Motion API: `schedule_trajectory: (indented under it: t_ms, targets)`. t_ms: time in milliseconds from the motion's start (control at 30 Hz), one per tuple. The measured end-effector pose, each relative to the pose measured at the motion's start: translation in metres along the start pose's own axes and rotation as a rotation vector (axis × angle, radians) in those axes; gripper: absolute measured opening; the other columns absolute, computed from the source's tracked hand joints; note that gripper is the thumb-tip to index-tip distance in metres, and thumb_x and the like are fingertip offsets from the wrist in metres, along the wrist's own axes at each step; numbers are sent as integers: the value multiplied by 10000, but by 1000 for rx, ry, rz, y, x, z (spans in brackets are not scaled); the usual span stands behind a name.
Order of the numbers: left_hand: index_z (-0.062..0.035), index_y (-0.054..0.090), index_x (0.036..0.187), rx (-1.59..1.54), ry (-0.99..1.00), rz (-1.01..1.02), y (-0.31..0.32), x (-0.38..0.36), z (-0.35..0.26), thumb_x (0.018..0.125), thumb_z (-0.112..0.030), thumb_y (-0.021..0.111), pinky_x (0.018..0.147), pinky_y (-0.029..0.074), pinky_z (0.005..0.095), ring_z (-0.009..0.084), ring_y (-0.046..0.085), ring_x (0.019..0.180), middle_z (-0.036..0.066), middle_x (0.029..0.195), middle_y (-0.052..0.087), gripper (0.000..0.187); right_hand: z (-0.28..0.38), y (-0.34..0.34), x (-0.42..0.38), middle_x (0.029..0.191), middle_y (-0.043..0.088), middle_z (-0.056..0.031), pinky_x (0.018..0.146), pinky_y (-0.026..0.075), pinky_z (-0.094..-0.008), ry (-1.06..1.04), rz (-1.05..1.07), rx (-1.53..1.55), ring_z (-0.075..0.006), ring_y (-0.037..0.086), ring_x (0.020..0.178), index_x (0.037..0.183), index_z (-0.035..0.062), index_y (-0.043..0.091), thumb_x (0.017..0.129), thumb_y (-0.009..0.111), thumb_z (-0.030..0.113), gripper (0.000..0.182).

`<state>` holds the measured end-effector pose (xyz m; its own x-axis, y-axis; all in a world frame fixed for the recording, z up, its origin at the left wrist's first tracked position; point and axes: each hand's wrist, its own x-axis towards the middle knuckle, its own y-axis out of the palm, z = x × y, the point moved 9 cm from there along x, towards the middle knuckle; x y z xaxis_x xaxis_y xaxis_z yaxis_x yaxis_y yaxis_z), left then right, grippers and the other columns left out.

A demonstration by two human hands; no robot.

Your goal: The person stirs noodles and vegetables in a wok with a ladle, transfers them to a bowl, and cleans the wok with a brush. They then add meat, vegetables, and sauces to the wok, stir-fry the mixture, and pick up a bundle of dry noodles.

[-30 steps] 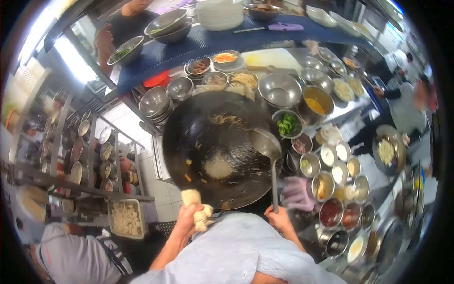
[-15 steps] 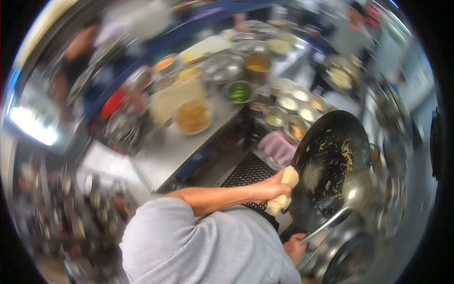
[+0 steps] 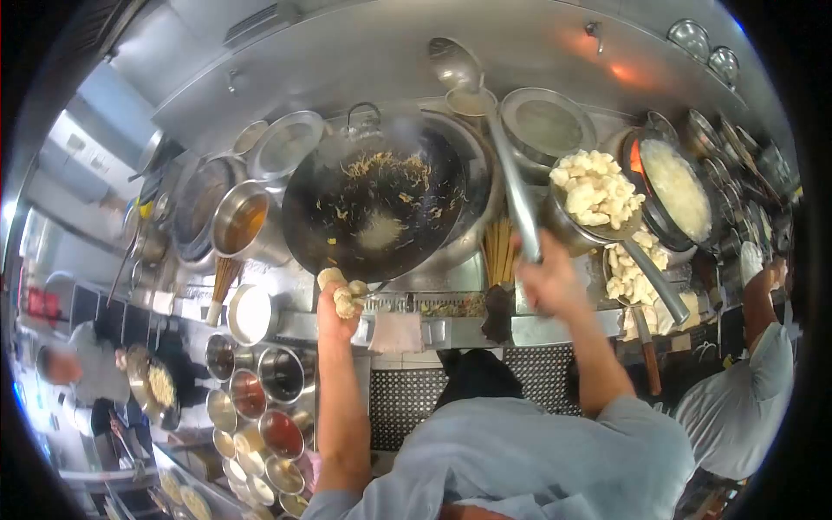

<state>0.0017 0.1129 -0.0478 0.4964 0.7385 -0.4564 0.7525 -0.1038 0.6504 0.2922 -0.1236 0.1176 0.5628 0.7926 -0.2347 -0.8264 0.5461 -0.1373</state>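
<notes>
My left hand (image 3: pixel 336 319) is closed round a rolled pale cloth (image 3: pixel 347 295) at the near edge of a black wok (image 3: pixel 381 195). Shredded food scraps and a pale residue cling to the inside of the wok. The wok sits at the stove, tilted slightly. My right hand (image 3: pixel 553 279), somewhat blurred, is wrapped round the long handle of a steel ladle (image 3: pixel 516 186). The ladle's bowl (image 3: pixel 455 65) is raised at the back, next to a small pot (image 3: pixel 471 102).
Right of the wok, a strainer heaped with pale pieces (image 3: pixel 598 191) rests on a pot. A second wok (image 3: pixel 680 186) holds bubbling liquid. Oil fills a pot (image 3: pixel 243 221) at left. Bamboo brushes (image 3: pixel 498 251) stand at the stove's front. A co-worker (image 3: pixel 737 407) is at right, another at left.
My view has turned from the worktable to the stove. The wok, held by the cloth, is now at the stove, and the ladle has moved from over the wok to the back.
</notes>
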Motion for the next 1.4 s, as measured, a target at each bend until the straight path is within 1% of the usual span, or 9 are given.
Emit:
schedule_trajectory:
  t_ms: [300,533,633,900,933,1033,1100,1233,1400]
  targets:
    - [-52,486,984,110,-129,25,5,90,6,825,-91,558,457,512,326,260,635,639,135,776,613,179,71,-56,248,678,584,-123,442,432,-322,36,-132,-699,-200,547,476,936,-99,526,785,504,57,218]
    - [-61,520,979,153,-136,-13,14,83,14,820,-135,592,502,520,317,239,644,637,86,781,617,190,25,-26,384,505,514,-130,444,420,-360,148,275,772,-253,517,426,623,-26,562,731,520,15,123]
    - [-60,516,978,162,-85,-16,24,73,19,827,-125,586,531,528,341,233,646,696,73,821,598,179,57,-79,342,519,472,-76,379,375,-341,154,-31,-676,-199,448,379,623,39,489,748,558,28,143]
    - [-41,488,1051,156,-74,33,29,79,37,868,-135,556,557,575,398,252,656,712,108,844,610,216,84,-193,267,548,592,-208,509,496,-381,113,-207,-1285,-267,642,519,774,-58,637,694,564,94,186]
    - [-39,485,1059,150,-65,40,30,80,37,870,-134,552,559,578,404,253,657,715,110,840,611,222,75,-190,252,591,591,-154,501,481,-314,235,-241,-1033,-207,613,554,764,-39,597,725,588,81,126]
    - [-33,469,1088,97,-79,63,31,79,37,885,-133,552,570,580,417,256,653,701,118,817,619,241,-12,-193,271,647,563,-91,498,477,-278,192,-39,865,-182,565,568,771,-20,551,773,585,85,111]
    - [-36,466,1093,50,-63,89,39,72,33,892,-135,556,579,580,419,258,651,690,121,811,623,242,-2,-167,246,681,489,-27,481,442,-227,51,-6,1289,-150,490,543,791,20,461,823,556,56,107]
    - [-42,474,1133,58,-107,136,39,63,28,925,-208,581,653,579,405,244,659,791,117,905,635,287,22,-120,201,666,473,-25,470,456,-224,29,92,1358,-117,499,547,765,32,411,880,479,19,134]
    - [-23,508,1237,-35,-184,248,-5,10,52,937,-310,604,796,567,401,256,654,937,137,1062,636,426,48,-58,118,721,480,-39,464,451,-226,-4,87,1417,-113,498,543,1107,-114,372,889,479,12,274]
